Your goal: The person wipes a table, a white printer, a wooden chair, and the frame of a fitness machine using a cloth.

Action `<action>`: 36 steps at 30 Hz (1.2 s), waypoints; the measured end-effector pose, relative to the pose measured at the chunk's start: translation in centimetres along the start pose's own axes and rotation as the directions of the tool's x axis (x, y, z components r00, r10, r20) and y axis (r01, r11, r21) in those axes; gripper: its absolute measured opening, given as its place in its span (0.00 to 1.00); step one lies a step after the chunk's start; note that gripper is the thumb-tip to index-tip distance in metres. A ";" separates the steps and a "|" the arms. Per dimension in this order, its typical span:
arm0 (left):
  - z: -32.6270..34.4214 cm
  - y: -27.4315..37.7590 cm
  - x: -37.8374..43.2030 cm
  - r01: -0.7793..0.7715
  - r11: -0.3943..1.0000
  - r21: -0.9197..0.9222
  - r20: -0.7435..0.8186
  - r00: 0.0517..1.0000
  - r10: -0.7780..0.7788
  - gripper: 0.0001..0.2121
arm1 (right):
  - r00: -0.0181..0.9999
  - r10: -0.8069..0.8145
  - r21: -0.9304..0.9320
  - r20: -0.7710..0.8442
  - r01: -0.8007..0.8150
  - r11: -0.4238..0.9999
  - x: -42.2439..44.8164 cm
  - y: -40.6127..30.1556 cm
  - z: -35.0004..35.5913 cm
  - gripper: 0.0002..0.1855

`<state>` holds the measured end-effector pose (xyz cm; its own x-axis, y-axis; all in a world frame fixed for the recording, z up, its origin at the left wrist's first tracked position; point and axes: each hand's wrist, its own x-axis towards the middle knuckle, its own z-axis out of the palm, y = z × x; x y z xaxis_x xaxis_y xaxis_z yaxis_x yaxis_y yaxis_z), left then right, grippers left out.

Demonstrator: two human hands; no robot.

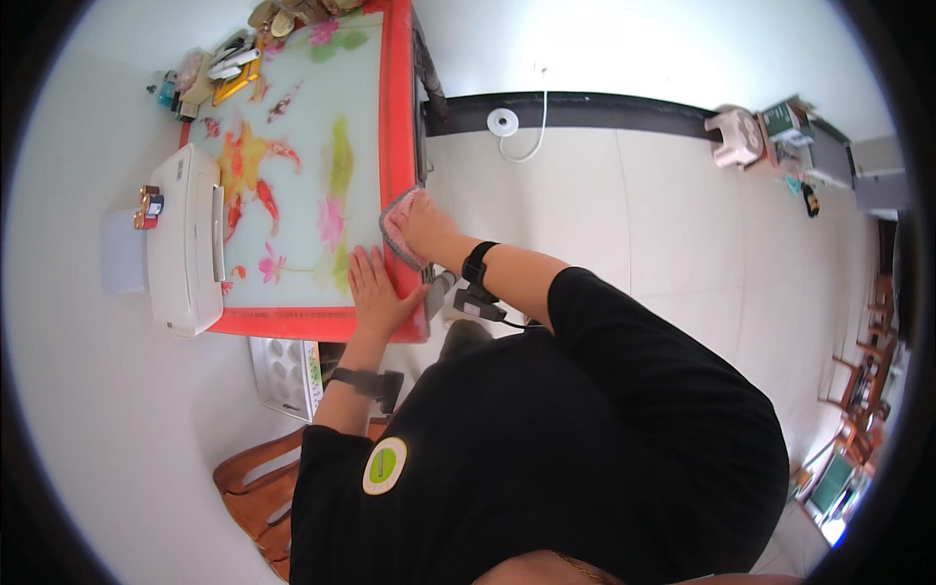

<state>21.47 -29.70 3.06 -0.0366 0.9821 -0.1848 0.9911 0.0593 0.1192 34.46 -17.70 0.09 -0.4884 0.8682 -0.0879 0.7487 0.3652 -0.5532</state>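
Note:
My right hand (pixel 422 223) presses a pink cloth with a grey edging (pixel 397 238) onto the red rim of a table (pixel 396 117). The fingers are bent over the cloth. Just below and to the left, my left hand (pixel 376 292) lies flat with its fingers apart, partly on the tabletop printed with koi and lotus flowers (pixel 307 197) and partly on the red rim. It holds nothing. Both forearms wear black straps with small devices.
A white printer (pixel 183 241) stands along the table's left edge, small cans (pixel 150 207) on it. A yellow-edged frame (pixel 238 84) and jars sit at the far end. On the floor lie a white cable coil (pixel 502 122) and a pink stool (pixel 735 137). A wooden chair (pixel 256 490) is lower left.

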 end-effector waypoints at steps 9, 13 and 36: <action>0.7 2.5 0.1 0.099 0.995 0.007 -0.010 0.995 -0.099 0.54 | 0.949 0.275 0.198 -0.154 -0.243 0.949 6.8 2.8 0.4 0.35; -0.3 2.8 1.0 0.108 0.994 -0.005 0.036 0.993 -0.108 0.55 | 0.931 0.198 -0.036 -0.307 -0.219 0.975 10.9 4.7 -1.1 0.32; -1.3 9.8 8.1 0.696 0.654 -0.298 0.010 0.687 -0.727 0.40 | 0.707 -0.306 -0.452 -0.637 -0.022 0.892 46.1 19.5 -10.7 0.31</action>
<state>30.75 -20.90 4.03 -0.7438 0.6298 -0.2237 0.5843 0.7753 0.2398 31.34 33.09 -5.88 -0.2886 0.7167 0.6349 0.8807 0.4588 -0.1175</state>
